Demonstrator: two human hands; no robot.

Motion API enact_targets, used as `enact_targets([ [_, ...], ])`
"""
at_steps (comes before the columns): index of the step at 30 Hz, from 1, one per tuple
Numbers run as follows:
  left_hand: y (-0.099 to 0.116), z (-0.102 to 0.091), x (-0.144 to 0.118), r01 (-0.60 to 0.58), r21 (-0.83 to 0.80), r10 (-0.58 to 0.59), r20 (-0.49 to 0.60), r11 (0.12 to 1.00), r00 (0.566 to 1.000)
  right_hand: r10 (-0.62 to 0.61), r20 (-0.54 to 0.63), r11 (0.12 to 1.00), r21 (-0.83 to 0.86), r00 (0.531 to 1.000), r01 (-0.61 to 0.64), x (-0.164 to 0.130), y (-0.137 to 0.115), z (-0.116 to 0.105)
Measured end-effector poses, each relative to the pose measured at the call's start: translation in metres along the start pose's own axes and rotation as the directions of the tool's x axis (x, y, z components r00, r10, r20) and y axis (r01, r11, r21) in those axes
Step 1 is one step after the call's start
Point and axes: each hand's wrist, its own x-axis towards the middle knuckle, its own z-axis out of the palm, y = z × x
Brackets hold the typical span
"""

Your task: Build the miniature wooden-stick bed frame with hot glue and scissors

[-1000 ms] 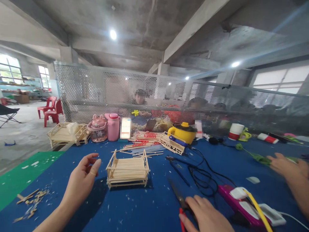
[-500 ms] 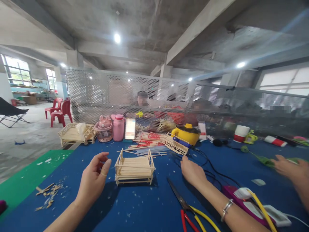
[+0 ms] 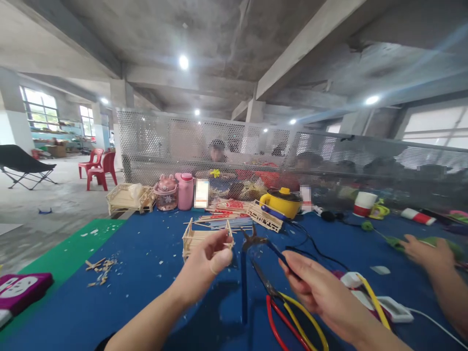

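Right hand: the right hand point(image 3: 314, 287) is raised over the near middle of the tabletop, fingers closed around one blue handle of a pair of pliers point(image 3: 256, 243).
Pliers: the dark jaws are pointing up and standing slightly parted, just right of the left hand; the second blue handle is hanging straight down toward the blue tabletop point(image 3: 146, 253).
Left hand: the left hand point(image 3: 208, 263) is lifted beside the pliers, fingers curled loosely with the thumb pressing against the forefinger; whether anything is pinched there cannot be told.
Stick model: a small bed-like frame of wooden sticks point(image 3: 199, 239) is standing on the tabletop just beyond the left hand, partly hidden by it.
Cutters: a tool with red and yellow handles point(image 3: 292, 317) is lying on the tabletop under the right hand.
Far side: a yellow pot point(image 3: 280, 202), a pink bottle point(image 3: 185, 191) and a heap of loose sticks point(image 3: 226, 214) are standing and lying near a perforated metal screen point(image 3: 153, 141).
Left edge: wood scraps point(image 3: 98, 268) are lying near a green mat point(image 3: 73, 248).
Another person: a hand point(image 3: 426, 251) is reaching in from the right edge, well apart from the pliers.
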Motion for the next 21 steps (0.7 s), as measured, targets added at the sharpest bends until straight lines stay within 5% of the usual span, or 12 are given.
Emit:
enact_targets([
  [5,0.009,0.012,-0.008,0.033,-0.123,-0.003,0.240,0.992,0.971,0.031,0.105,0.995,0.095,0.994,-0.041,-0.013,0.018,0.020],
  [12,0.003,0.004,-0.012,0.095,-0.135,-0.057,0.264,0.986,0.963,0.057,0.151,0.995,0.074,0.987,-0.069,-0.022,0.023,0.028],
  [21,0.003,-0.012,-0.017,-0.102,0.174,0.054,0.258,0.979,0.964,0.090,0.239,0.985,0.124,0.967,-0.122,-0.023,0.025,0.029],
])
